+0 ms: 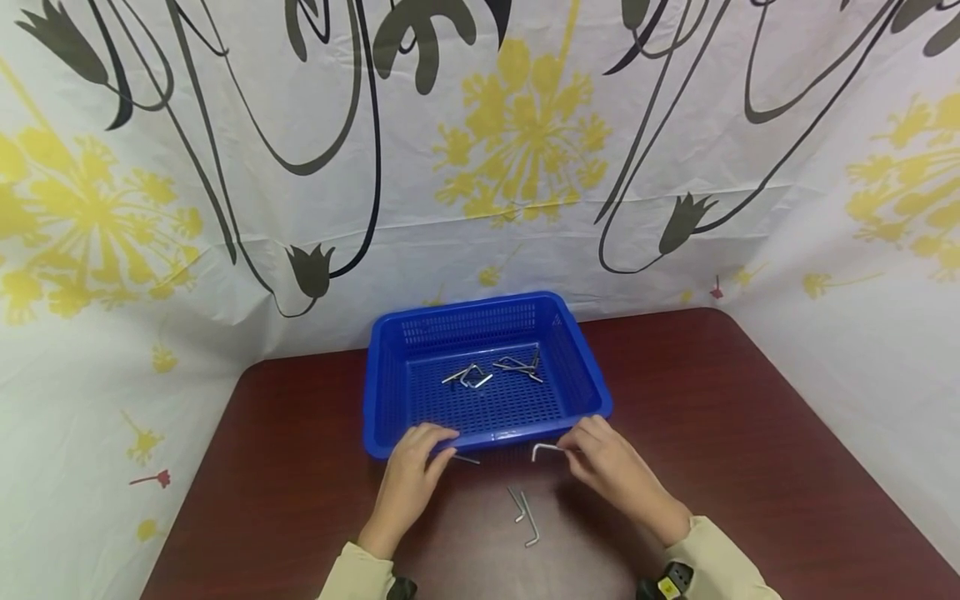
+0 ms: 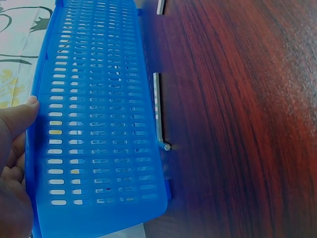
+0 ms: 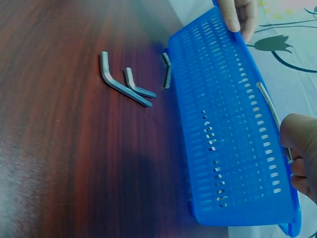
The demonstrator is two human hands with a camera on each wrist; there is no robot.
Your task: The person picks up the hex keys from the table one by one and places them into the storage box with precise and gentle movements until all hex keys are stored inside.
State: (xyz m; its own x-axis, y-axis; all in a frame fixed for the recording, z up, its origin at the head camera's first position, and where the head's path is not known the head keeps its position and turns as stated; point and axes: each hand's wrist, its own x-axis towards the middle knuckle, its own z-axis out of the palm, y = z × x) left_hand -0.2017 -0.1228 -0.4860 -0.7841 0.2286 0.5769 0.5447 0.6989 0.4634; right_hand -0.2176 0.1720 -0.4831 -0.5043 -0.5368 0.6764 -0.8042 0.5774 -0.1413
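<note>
A blue plastic basket (image 1: 495, 438) stands before me, with several L-shaped hex keys (image 1: 476, 376) lying on its floor. My left hand (image 1: 408, 471) grips the front rim near its left corner; the left wrist view shows the thumb over the basket's edge (image 2: 32, 163). At the right front, my right hand (image 1: 611, 467) pinches a silver hex key (image 1: 546, 447) by its long arm, held beside the rim. In the right wrist view this hex key (image 3: 270, 104) crosses the basket wall. Below the basket's front edge, another hex key (image 1: 467, 458) lies on the table by my left fingers.
Nearer to me, a longer hex key (image 1: 531, 521) and a shorter one (image 1: 517, 505) lie close together on the dark red-brown table (image 1: 300, 467). A patterned white cloth (image 1: 487, 250) hangs behind and at both sides. Dark bands sit at both wrists.
</note>
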